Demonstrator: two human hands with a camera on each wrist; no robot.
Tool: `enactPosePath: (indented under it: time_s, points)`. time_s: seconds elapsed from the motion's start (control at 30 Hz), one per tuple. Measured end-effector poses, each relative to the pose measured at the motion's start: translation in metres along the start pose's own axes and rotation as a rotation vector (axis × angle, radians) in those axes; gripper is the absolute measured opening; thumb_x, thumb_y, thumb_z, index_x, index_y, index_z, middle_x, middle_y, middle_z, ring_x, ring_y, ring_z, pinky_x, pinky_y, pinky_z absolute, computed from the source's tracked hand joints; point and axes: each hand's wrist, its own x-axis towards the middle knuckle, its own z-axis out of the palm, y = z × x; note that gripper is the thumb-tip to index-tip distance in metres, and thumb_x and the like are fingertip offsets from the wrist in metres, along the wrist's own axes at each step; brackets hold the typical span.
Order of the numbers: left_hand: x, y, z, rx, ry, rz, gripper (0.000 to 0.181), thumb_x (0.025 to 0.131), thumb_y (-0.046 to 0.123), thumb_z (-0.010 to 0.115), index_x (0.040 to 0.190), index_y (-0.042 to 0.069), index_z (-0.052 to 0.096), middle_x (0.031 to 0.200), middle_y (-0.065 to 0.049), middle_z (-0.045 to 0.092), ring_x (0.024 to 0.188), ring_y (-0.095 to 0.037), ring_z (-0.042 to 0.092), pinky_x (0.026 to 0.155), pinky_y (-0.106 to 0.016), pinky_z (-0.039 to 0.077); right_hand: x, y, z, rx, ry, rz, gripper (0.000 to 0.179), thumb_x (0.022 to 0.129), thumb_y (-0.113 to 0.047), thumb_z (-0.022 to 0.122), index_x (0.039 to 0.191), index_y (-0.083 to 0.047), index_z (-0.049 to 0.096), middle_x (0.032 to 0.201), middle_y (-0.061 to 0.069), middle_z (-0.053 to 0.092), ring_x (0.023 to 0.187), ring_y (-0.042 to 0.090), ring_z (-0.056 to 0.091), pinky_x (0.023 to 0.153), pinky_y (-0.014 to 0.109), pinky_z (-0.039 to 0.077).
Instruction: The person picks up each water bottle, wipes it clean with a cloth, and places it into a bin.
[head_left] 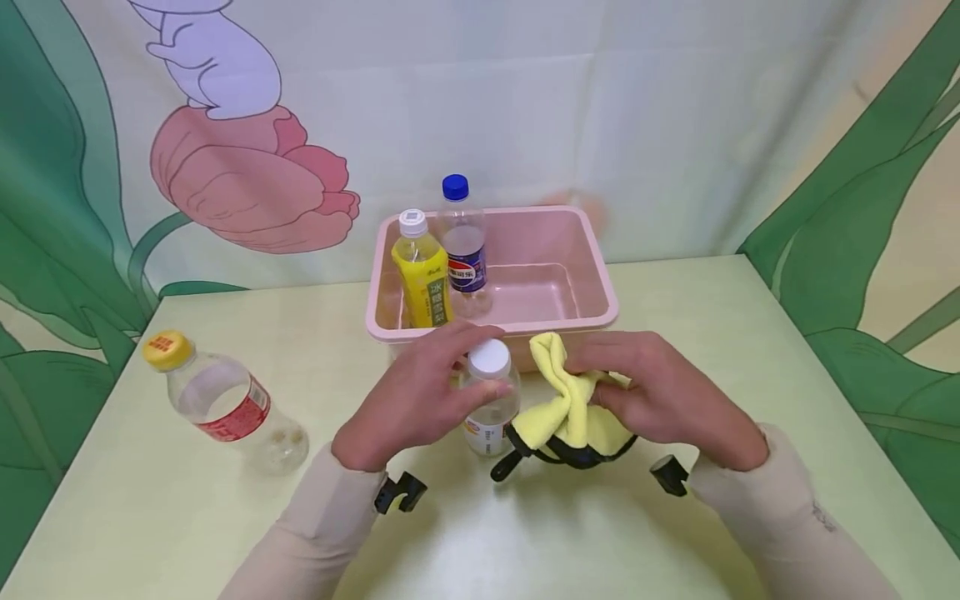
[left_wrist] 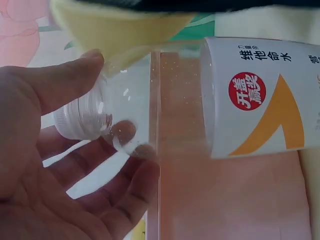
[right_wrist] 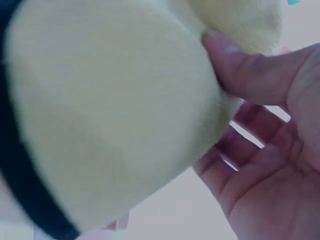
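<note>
My left hand [head_left: 423, 387] holds a clear plastic bottle [left_wrist: 255, 95] around its neck, thumb on one side and fingers on the other. This bottle has a white cap [head_left: 489, 358] and a white label with an orange mark. It stands upright in front of the pink bin. Just right of it, my right hand [head_left: 637, 383] pinches a bunched yellow cloth [head_left: 573, 400] with black edging and a black loop at its lower left. In the right wrist view the thumb presses into a fold of the cloth [right_wrist: 115, 110].
The pink bin [head_left: 600, 321] at the back holds a yellow-labelled bottle [head_left: 423, 279] with a white cap and a blue-capped cola bottle [head_left: 467, 267]. An empty bottle [head_left: 236, 408] with a yellow cap and red label is at the left. A printed curtain [head_left: 480, 100] hangs behind the table.
</note>
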Motion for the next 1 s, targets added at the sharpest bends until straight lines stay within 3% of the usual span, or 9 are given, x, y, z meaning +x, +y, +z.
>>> enactPosePath:
  time_s: [0.17,0.4,0.73,1.0]
  points:
    - [-0.001,-0.004,-0.004,-0.057,-0.029,0.015,0.044,0.084,0.025,0.078,0.125,0.020,0.062,0.117,0.004,0.067,0.102,-0.014,0.066,0.092,-0.035,0.057,0.015,-0.004,0.009,0.010,0.039,-0.021,0.029,0.077,0.007,0.075,0.098,-0.013,0.072,0.101,-0.004,0.072,0.094,0.010,0.066,0.081,0.023,0.055]
    - [0.000,-0.007,-0.003,-0.083,-0.055,0.027,0.045,0.085,0.024,0.078,0.127,0.019,0.061,0.118,0.004,0.068,0.104,-0.012,0.068,0.095,-0.032,0.056,0.027,-0.002,0.025,0.046,0.018,-0.054,0.024,0.081,0.007,0.071,0.095,-0.013,0.070,0.097,-0.005,0.069,0.088,0.009,0.063,0.081,0.024,0.054]
    - [-0.001,-0.005,0.001,-0.065,0.003,0.065,0.048,0.085,0.022,0.078,0.129,0.018,0.061,0.118,0.003,0.067,0.103,-0.012,0.064,0.093,-0.029,0.057,0.025,0.004,0.036,-0.023,0.003,-0.087,0.021,0.078,0.004,0.074,0.089,-0.013,0.068,0.090,-0.005,0.066,0.083,0.009,0.058,0.076,0.025,0.053]
    - [-0.003,-0.006,0.001,-0.028,0.029,0.058,0.045,0.084,0.022,0.079,0.126,0.018,0.063,0.111,0.002,0.070,0.098,-0.013,0.065,0.091,-0.033,0.057,0.016,0.010,0.047,0.024,-0.022,-0.014,0.021,0.078,0.005,0.074,0.085,-0.014,0.068,0.084,-0.005,0.067,0.076,0.006,0.057,0.070,0.022,0.054]
